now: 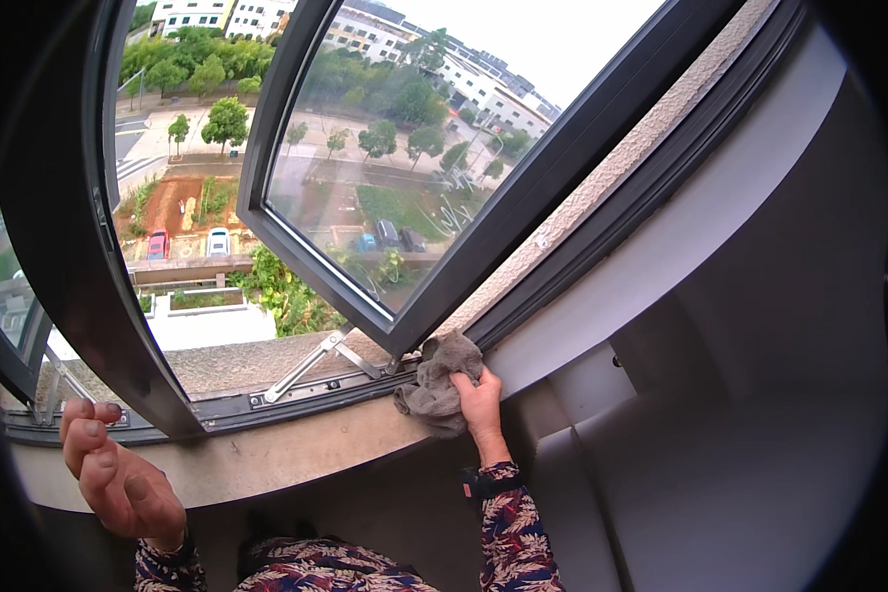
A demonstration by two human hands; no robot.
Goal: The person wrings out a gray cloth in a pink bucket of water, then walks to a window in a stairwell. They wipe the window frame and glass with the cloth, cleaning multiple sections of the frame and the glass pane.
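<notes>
My right hand (481,403) grips a crumpled grey cloth (444,381), which lies against the lower corner of the dark window frame (481,344), where the sill track meets the side jamb. Just above the cloth is the bottom corner of a window sash (396,337) that stands ajar. Its glass pane (385,177) has whitish scribbled marks. A metal friction stay (303,370) joins the sash to the bottom track, left of the cloth. My left hand (122,473) is raised at the lower left with nothing in it, palm up and fingers loosely curled.
A pale inner sill (288,451) curves below the frame. A dark mullion (66,222) rises at the left, beside a second sash (15,355) with its own stay. Outside are a rough ledge (222,362), trees and parked cars far below. A grey surface (695,481) spans the lower right.
</notes>
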